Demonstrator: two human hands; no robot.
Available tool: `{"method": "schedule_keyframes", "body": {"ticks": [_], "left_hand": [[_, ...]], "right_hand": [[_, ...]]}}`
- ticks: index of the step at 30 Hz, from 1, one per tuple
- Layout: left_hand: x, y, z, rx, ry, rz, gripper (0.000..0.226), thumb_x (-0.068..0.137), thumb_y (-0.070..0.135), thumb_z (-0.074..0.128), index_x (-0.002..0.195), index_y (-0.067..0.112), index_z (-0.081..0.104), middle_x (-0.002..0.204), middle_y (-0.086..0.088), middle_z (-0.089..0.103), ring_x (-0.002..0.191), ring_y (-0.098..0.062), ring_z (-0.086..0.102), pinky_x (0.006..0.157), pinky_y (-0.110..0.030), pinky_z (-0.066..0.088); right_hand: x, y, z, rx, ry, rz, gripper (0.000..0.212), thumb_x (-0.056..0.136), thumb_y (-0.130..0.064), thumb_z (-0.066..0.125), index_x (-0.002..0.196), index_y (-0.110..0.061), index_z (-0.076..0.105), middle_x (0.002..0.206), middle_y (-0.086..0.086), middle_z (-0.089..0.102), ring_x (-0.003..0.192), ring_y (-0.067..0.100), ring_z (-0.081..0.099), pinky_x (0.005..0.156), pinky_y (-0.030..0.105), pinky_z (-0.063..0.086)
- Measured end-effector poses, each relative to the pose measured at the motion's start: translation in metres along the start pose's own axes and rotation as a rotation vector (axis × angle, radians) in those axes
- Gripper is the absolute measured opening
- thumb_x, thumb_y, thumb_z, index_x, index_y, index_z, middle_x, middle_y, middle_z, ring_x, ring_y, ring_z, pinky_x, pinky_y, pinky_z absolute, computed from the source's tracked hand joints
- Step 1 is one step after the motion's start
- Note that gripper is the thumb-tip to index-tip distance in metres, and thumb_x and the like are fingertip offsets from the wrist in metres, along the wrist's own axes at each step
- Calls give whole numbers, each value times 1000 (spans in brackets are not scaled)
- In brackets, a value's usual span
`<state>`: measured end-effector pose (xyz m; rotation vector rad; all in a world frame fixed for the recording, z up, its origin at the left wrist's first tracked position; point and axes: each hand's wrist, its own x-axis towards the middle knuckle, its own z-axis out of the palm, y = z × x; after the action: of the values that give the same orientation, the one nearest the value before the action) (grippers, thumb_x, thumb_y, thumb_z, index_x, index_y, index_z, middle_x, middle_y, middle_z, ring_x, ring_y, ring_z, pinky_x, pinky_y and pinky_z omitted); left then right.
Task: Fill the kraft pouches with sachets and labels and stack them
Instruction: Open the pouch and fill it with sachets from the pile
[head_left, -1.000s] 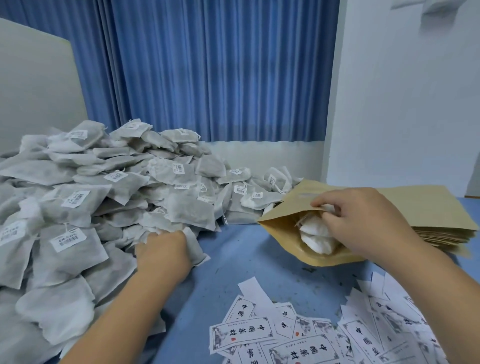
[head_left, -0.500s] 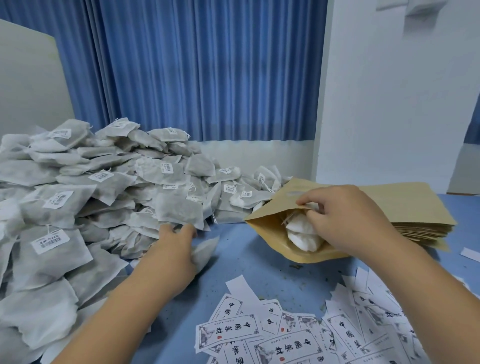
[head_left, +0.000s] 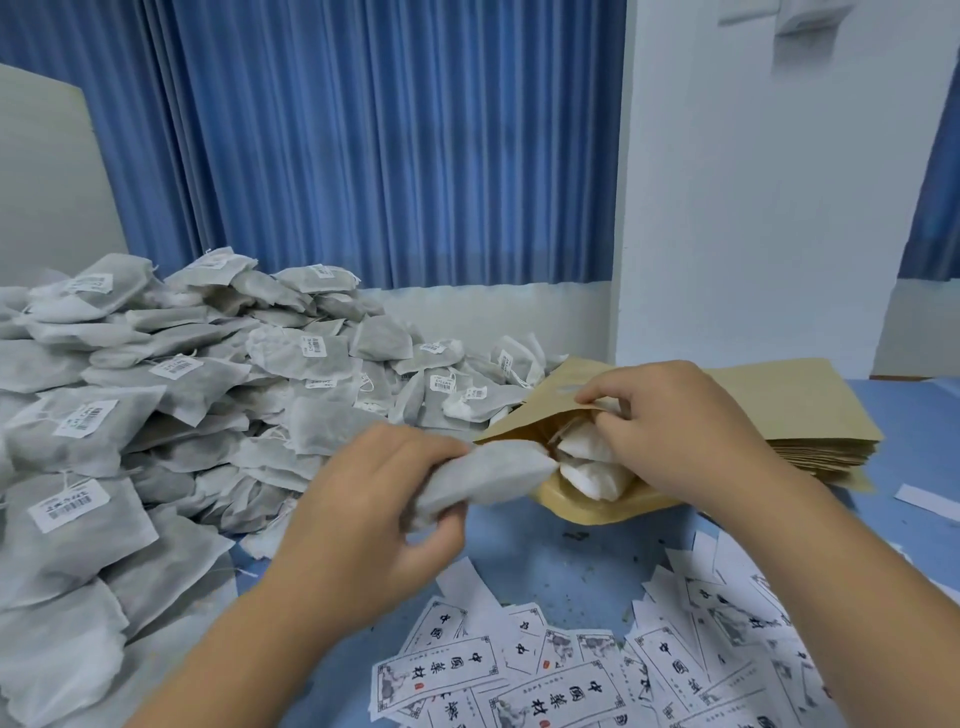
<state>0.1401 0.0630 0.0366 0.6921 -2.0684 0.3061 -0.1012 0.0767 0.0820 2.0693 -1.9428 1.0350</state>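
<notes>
A large heap of grey sachets, many with small barcode tags, fills the left half of the frame and lies on the blue table. Behind it, a blue curtain covers the upper left and centre.

Just left of centre, the left hand has its fingers and thumb curled round 1 sachet, lifted off the table. That sachet's right end is at the mouth of an open kraft pouch. At least 2 white sachets are already in the pouch, which lies on its side with its mouth facing left.

Right of centre, the right hand grips the pouch's upper lip with curled fingers, keeping the mouth spread. The pouch rests against a flat stack of kraft pouches at the middle right, in front of a white wall.

Along the lower centre and lower right, printed paper labels are scattered in overlapping layers on the table. 1 loose white slip lies at the right edge.
</notes>
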Motion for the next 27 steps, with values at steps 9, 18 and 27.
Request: {"method": "schedule_keyframes", "body": {"ticks": [9, 18, 27], "left_hand": [[3, 31, 40, 125, 183, 264, 30, 77, 14, 69, 102, 17, 53, 99, 0, 57, 79, -21, 48, 64, -34, 42], [32, 37, 51, 237, -27, 219, 23, 55, 0, 79, 67, 10, 62, 70, -2, 58, 47, -20, 43, 30, -27, 32], [57, 48, 86, 247, -283, 68, 36, 53, -1, 78, 85, 7, 62, 87, -7, 56, 68, -24, 54, 41, -27, 29]], "right_hand": [[2, 0, -2, -6, -35, -29, 27, 90, -20, 55, 103, -39, 71, 77, -20, 54, 74, 8, 54, 56, 16, 36], [6, 9, -5, 151, 59, 43, 27, 89, -16, 57, 92, -38, 73, 44, -21, 44, 51, 3, 41, 50, 19, 30], [6, 6, -1, 134, 50, 39, 29, 83, -15, 53, 92, -33, 73, 61, -22, 51, 78, 15, 60, 74, 32, 53]]}}
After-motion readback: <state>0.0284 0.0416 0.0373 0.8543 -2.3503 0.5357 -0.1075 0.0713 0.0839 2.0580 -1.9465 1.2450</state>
